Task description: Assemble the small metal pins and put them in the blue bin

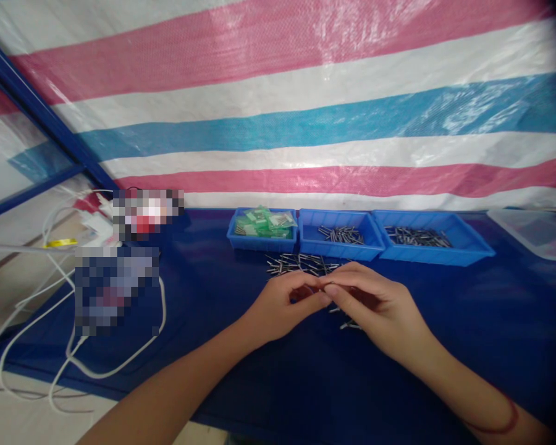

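Note:
My left hand point(285, 307) and my right hand point(380, 306) meet fingertip to fingertip above the blue table. Both are closed in a pinch around something tiny, mostly hidden by the fingers. Just behind them lies a loose pile of thin metal pins point(290, 264), dark and silvery. A few more pins point(349, 324) lie on the table beneath my right hand. Beyond the pile stands a blue bin with short metal pins point(341, 235) in it. To its right, another blue bin holds darker metal pins point(419, 237).
A third blue bin point(262, 242) at the left holds green plastic packets point(266, 221). A clear plastic lid or box point(535, 232) sits at the far right. White cables point(106, 374) loop over the table's left side near blurred items. A striped sheet point(306, 130) hangs behind.

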Available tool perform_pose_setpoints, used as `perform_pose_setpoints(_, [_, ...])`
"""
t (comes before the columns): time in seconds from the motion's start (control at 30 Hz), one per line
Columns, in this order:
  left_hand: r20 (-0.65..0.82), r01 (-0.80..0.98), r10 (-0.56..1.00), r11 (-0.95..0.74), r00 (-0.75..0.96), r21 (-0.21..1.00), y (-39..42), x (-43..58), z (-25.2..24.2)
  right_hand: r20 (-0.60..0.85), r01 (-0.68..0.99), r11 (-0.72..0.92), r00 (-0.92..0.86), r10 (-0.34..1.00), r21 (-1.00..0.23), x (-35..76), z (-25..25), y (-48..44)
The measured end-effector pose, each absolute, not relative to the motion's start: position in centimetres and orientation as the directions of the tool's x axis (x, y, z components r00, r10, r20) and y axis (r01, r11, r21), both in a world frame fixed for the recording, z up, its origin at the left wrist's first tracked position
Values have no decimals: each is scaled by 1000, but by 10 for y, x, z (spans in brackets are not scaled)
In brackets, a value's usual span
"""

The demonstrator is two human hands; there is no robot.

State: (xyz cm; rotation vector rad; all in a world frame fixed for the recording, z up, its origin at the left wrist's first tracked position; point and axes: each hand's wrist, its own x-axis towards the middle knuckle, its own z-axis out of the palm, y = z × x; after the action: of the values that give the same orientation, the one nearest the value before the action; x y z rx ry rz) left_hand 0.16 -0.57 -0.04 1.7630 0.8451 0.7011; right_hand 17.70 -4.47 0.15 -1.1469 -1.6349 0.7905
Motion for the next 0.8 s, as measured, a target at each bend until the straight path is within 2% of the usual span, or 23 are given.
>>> perform_pose_setpoints(0.13, [90,224,842,-243,532,944,-5,1,-1,399,409,412,-121,909,-814,180,3,-43])
perform_pose_setpoints(0.27, [171,241,869,-309,464,920,-4,0,0,434,497,445,-145,889,-745,183,6,-42])
perform_pose_setpoints(0.37, [216,331,852,-401,477,854,-4,-3,6,416,529,455,-200,887,-716,185,7,-40])
perform_pose_setpoints(0.43, [237,436,841,-468,486,768,-1,-7,12,383,504,398,-139,913,-766,188,6,-36])
perform_pose_setpoints(0.5, [239,542,829,-521,506,660,3,-14,18,310,390,258,75,948,-884,196,4,-30])
perform_pose_setpoints(0.57, [185,617,805,-559,563,554,8,-22,23,149,116,117,337,930,-986,209,2,-21])
perform_pose_setpoints(0.6, [138,645,792,-572,594,507,10,-27,25,48,-64,83,429,902,-994,217,1,-16])
perform_pose_setpoints(0.67, [39,676,768,-586,639,447,12,-34,28,-129,-348,47,464,876,-936,234,1,-8])
perform_pose_setpoints(0.7, [-3,685,758,-588,653,431,11,-38,29,-175,-423,45,468,866,-905,241,1,-5])
perform_pose_setpoints(0.8, [-97,711,746,-575,658,403,8,-46,34,-216,-481,44,471,855,-875,257,2,0])
